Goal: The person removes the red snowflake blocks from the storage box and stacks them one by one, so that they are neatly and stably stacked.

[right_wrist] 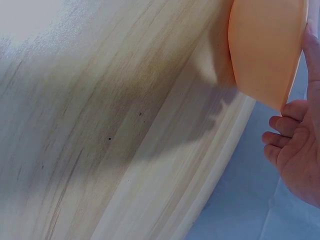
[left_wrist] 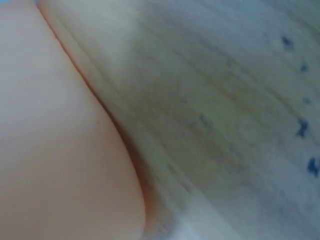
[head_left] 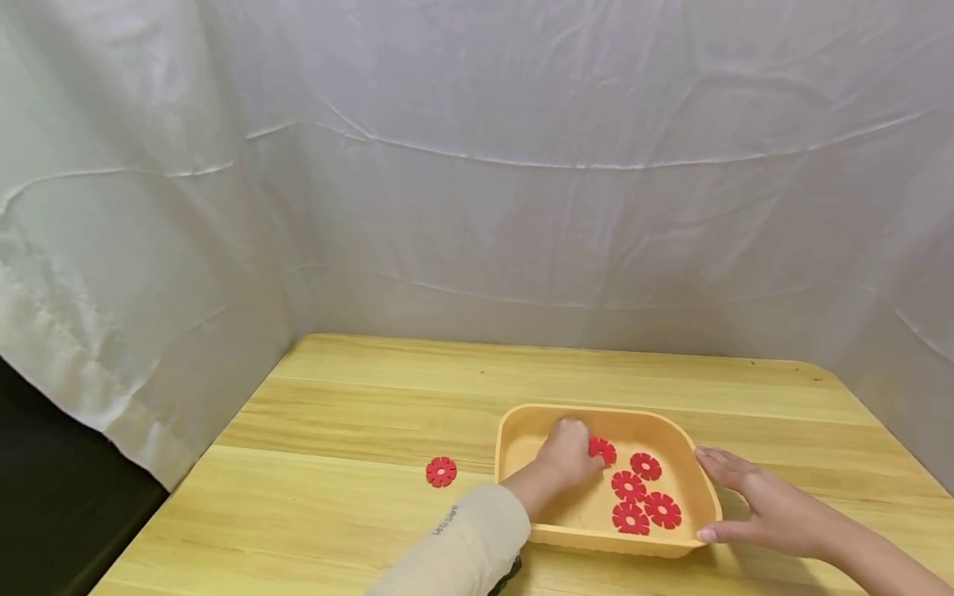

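One pale sleeve [head_left: 455,548] at 8 o'clock (hub = middle of the tray [head_left: 589,539], 12 = far side), dark lettering [head_left: 445,521] on it. Black item [head_left: 510,574] tucked just under, mostly hidden, can't identify.

Right hand [head_left: 753,505] at 3, bare forearm [head_left: 872,546] behind it. Hand is spread over that end: thumb at the near corner, fingertips at the far one, touching the rim. Right wrist view also has it against the rim, lower fingers loosely bent.

Tray sits upright on the table [head_left: 335,497]. Five red discs visible in it, near to far: 5 o'clock [head_left: 629,519], 4 [head_left: 662,510], one just off the hub [head_left: 628,486], 2 [head_left: 645,466], 12 [head_left: 602,451]. First three bunched close.

Left hand [head_left: 568,455] is inside the tray at 10, back of hand up, thumb right by the 12 o'clock disc. Fingers hidden; can't tell if it's pinching anything. Left wrist view doesn't settle it: blurry table, dark specks [left_wrist: 302,128], pale curved surface [left_wrist: 60,150] I can't name.

Loose disc [head_left: 441,472] on the table at 9, outside the tray.

Beyond the table: creased pale cloth [head_left: 522,232], 10 through 2. Black area [head_left: 52,488] far out at 9.
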Available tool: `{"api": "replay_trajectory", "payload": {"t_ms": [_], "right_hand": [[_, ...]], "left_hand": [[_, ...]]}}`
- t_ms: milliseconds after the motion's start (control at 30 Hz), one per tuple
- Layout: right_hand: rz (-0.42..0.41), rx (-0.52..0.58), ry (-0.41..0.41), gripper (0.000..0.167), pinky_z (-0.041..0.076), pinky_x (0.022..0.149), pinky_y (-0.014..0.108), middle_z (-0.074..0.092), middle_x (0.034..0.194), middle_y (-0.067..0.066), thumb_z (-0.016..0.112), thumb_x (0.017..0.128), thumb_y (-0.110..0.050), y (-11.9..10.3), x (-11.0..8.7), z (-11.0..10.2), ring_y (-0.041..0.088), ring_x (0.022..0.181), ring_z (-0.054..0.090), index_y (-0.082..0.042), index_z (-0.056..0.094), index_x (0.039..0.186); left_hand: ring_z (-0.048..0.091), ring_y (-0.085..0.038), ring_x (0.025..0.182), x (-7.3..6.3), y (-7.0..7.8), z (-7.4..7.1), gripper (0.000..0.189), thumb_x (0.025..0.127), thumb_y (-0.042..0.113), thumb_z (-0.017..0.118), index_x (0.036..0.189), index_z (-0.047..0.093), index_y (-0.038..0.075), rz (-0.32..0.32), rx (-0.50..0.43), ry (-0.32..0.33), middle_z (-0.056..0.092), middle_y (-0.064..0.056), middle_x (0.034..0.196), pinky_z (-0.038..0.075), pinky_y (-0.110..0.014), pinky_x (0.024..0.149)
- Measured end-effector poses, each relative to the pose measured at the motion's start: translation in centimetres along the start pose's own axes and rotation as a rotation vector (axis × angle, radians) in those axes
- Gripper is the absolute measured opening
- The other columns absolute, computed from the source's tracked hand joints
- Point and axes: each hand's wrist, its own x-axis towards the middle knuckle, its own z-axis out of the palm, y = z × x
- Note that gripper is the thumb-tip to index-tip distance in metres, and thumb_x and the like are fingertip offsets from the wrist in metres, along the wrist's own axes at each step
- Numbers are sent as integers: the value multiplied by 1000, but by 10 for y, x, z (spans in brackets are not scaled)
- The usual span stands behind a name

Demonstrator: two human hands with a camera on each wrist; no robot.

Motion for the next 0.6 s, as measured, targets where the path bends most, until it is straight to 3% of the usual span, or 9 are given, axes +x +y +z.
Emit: {"api": "replay_trajectory", "payload": {"t_ms": [333, 533, 600], "right_hand": [[-6, -8, 11, 92, 53, 82, 47, 52, 129, 25, 75, 66, -52, 1, 0, 1, 43, 112, 53, 8, 48, 129], [-28, -1, 13, 90, 53, 82, 44, 51, 129, 27, 76, 66, -47, 3, 0, 3, 44, 112, 52, 8, 46, 130], [-24, -6, 14, 90, 53, 83, 41, 51, 129, 26, 76, 66, -48, 3, 0, 2, 44, 112, 52, 8, 47, 130]], "left_hand": [[37, -5, 51, -6, -4, -11, 34, 80, 21, 71, 59, 46, 10, 25, -73, -23, 44, 2, 66, 33, -16, 43], [34, -4, 48, -7, -9, -21, 21, 79, 19, 71, 71, 58, 5, 103, -131, 3, 46, 0, 69, 30, -14, 39], [35, -4, 53, -6, -11, -26, 18, 79, 19, 70, 76, 62, 4, 159, -76, 26, 48, -1, 74, 31, -13, 41]]}}
